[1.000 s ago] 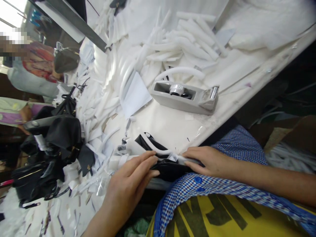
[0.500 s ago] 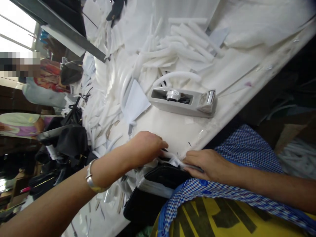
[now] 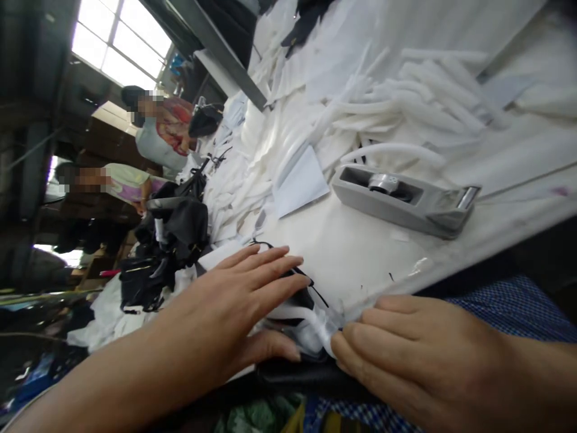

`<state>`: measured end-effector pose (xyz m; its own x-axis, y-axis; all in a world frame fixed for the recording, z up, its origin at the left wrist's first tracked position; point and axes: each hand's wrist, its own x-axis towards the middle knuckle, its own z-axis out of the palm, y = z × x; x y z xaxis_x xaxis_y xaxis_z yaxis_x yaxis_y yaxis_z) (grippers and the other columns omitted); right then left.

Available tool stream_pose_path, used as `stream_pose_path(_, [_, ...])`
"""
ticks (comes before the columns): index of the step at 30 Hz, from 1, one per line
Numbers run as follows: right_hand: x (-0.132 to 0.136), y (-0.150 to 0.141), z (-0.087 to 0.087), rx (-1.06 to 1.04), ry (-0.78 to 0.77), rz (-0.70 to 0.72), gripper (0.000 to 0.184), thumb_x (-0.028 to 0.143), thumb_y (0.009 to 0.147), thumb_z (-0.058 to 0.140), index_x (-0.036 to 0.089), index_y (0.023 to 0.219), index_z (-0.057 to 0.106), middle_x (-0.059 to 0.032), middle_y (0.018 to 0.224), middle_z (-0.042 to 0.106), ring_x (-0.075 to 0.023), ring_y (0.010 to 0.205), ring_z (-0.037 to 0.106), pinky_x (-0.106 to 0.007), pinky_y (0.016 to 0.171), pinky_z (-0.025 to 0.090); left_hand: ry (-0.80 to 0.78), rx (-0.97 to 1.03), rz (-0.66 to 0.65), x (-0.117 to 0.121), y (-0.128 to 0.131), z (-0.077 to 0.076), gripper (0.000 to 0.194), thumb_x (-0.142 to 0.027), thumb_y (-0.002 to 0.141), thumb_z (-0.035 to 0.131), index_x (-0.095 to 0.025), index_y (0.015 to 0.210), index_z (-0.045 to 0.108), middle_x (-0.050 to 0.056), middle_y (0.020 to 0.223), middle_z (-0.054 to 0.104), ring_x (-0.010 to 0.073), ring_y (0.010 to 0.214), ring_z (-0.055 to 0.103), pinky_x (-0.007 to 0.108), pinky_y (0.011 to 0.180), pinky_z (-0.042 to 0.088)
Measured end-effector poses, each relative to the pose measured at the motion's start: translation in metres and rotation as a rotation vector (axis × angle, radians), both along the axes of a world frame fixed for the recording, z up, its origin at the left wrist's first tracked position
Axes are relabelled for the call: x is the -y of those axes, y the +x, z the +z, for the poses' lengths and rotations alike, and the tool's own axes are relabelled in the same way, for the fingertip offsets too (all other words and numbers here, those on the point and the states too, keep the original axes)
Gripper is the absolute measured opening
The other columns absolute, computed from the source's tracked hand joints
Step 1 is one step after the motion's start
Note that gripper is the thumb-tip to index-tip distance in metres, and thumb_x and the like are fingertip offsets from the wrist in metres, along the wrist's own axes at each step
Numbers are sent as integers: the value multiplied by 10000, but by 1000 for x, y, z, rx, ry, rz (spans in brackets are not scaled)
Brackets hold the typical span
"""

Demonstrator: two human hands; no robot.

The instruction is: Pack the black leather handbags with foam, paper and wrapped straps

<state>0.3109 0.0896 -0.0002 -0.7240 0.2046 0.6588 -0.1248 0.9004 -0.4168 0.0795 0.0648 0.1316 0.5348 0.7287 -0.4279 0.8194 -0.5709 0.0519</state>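
Note:
A black bag lies at the near edge of the table, mostly hidden under my hands. Along its top runs a curved white strip, with clear plastic about it. My left hand is over the bag's far side, its fingers stretched out and the thumb held apart beside a thin black cord. My right hand is closed at the end of the white strip; its fingertips are partly hidden. Beyond them stands a grey tape dispenser with a roll in it.
White foam strips and sheets are heaped over the table. A folded white paper lies left of the dispenser. Black bags are piled at the left. Two people are farther off, and a grey metal post rises at the back.
The view has shifted, bringing the hands closer. My left hand has opened out, fingers now spread over the bag. My right hand stays closed at the strip. The bag now shows less.

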Motion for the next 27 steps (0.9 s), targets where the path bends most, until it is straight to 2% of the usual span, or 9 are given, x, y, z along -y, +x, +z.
stream_pose_path(3, [3,-12,12,3,74,54,370,103,976,350,205,876,691,-52,765,661,-155,617,551,-304,617,458,-180,18,41,-1,-17,-1,309,-299,1020,432,-318,1277,602,-9,1223,698,166,1149,624,330,1094,390])
stream_pose_path(7, [8,-23,26,28,143,51,355,112,999,344,197,942,684,-27,716,635,-142,576,522,-291,593,441,-102,-41,29,1,-33,-2,358,-146,925,563,-327,1224,643,3,1141,711,174,1039,642,298,948,458])
stream_pose_path(10, [14,-27,34,51,206,58,326,116,999,359,186,946,673,-15,702,621,-141,563,512,-302,575,420,7,-43,-27,10,-37,-4,426,-122,835,658,-325,1209,652,27,1213,667,217,1089,612,319,937,462])
stream_pose_path(13, [22,-29,40,108,250,43,267,139,994,404,179,937,662,-21,725,629,-147,599,537,-314,581,399,-53,57,-72,24,-40,-9,440,-117,876,588,-340,1254,625,18,1294,645,196,1120,620,285,935,462])
stream_pose_path(14, [26,-30,41,135,250,30,243,159,991,427,184,914,656,-20,718,623,-148,604,539,-315,573,385,-93,80,-69,28,-40,-10,415,-139,900,565,-342,1257,623,13,1242,679,178,1056,653,263,886,478])
stream_pose_path(16, [33,-32,44,193,236,14,218,217,985,477,209,827,627,-8,679,596,-146,584,522,-312,540,343,-123,86,-50,38,-40,-13,298,-207,919,566,-323,1176,665,0,1005,753,161,855,697,239,726,489])
stream_pose_path(19, [42,-37,48,258,222,41,262,270,968,521,235,710,546,15,617,543,-137,519,462,-313,486,262,-69,32,-68,52,-35,-13,94,-232,871,616,-254,901,703,-8,676,708,166,609,653,256,509,391])
stream_pose_path(23, [42,-38,48,388,224,52,240,174,925,515,237,694,508,6,623,538,-149,505,433,-333,492,245,-59,-41,-20,62,-34,-12,109,-161,834,602,-212,745,638,0,592,659,157,510,594,260,457,304])
stream_pose_path(27, [38,-28,47,473,240,115,193,144,894,542,239,727,527,-7,666,567,-159,548,461,-334,525,287,-77,57,16,65,-46,-16,122,-138,828,586,-214,742,626,-3,608,663,152,523,602,253,471,308])
